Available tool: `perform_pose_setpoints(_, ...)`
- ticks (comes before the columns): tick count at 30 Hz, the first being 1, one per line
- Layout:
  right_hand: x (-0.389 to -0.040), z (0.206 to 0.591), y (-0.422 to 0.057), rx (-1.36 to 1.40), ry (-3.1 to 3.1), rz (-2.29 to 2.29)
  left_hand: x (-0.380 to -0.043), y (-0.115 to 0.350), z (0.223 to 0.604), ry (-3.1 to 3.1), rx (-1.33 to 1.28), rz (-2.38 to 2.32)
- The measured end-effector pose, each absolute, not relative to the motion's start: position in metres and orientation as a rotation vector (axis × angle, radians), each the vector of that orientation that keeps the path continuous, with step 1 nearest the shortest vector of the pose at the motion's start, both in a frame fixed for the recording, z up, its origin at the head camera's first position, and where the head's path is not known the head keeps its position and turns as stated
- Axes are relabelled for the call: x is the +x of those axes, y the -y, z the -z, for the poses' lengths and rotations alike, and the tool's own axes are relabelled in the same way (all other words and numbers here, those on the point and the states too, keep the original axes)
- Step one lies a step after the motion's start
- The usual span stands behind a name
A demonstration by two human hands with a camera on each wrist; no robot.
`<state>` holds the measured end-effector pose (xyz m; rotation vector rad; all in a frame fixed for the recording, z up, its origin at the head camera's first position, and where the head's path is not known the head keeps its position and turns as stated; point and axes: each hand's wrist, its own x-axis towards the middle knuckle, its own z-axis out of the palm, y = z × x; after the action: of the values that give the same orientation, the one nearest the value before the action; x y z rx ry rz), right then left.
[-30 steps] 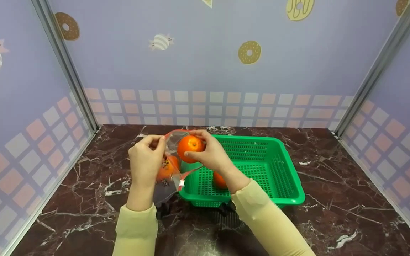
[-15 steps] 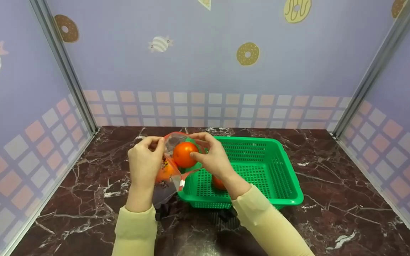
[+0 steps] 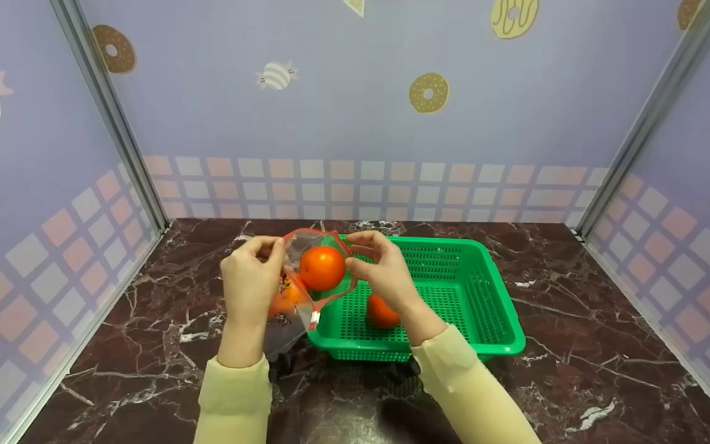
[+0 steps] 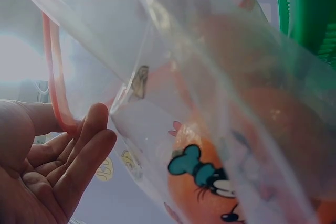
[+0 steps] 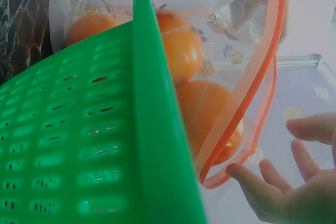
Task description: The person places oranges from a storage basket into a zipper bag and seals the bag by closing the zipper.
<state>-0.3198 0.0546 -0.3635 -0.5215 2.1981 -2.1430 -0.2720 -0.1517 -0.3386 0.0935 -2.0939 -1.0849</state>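
Note:
My left hand (image 3: 251, 271) pinches the orange-red edge of a clear zip bag (image 4: 142, 35) printed with cartoon figures, between thumb and fingertips. Just inside the bag's spread mouth sits an orange (image 3: 322, 269), low on its right side. Deeper in the bag, more oranges (image 5: 181, 53) show through the film. My right hand (image 3: 386, 271) is at the mouth's right edge, fingers apart and relaxed, holding no fruit. In the right wrist view its fingertips (image 5: 236, 170) are right at the bag's rim.
A green perforated basket (image 3: 510, 308) stands right of the bag, which overlaps its left rim. One orange (image 3: 383, 311) lies in the basket, partly behind my right wrist. Dark marbled tabletop (image 3: 589, 345) surrounds it, with patterned walls at the back and sides.
The orange in my right hand has gone down into the bag's mouth and been let go. My right hand has drawn back rightward; the left stays on the bag's edge.

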Motion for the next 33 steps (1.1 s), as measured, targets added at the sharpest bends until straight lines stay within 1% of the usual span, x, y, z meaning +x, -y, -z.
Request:
perform_pose_setpoints(6, -0.319, 0.366, -0.058, -0.514, -2.177, 2.132, -0.272, 0.152, 0.339, 2.090, 0.094, 1.089)
perform_pose_setpoints(9, -0.319, 0.366, -0.059, -0.462, -2.232, 2.087, -0.271, 0.152, 0.338, 2.088, 0.089, 1.091)
perform_pose_setpoints(14, -0.323, 0.365, -0.060, -0.281, -2.393, 1.776, -0.271, 0.153, 0.338, 2.084, 0.081, 1.089)
perform_pose_setpoints(17, -0.324, 0.366, -0.060, -0.243, -2.402, 1.558, -0.271, 0.153, 0.338, 2.082, 0.084, 1.088)
perform_pose_setpoints(22, -0.325, 0.367, -0.055, -0.295, -2.388, 1.431, -0.272, 0.155, 0.340, 2.074, 0.083, 1.100)
perform_pose_setpoints(26, -0.326, 0.364, -0.049, -0.349, -2.425, 1.483, -0.273, 0.159, 0.340, 2.041, 0.092, 1.108)
perform_pose_setpoints(33, -0.324, 0.345, -0.036, -0.449, -2.400, 1.607, -0.271, 0.173, 0.337, 1.934, 0.161, 1.125)
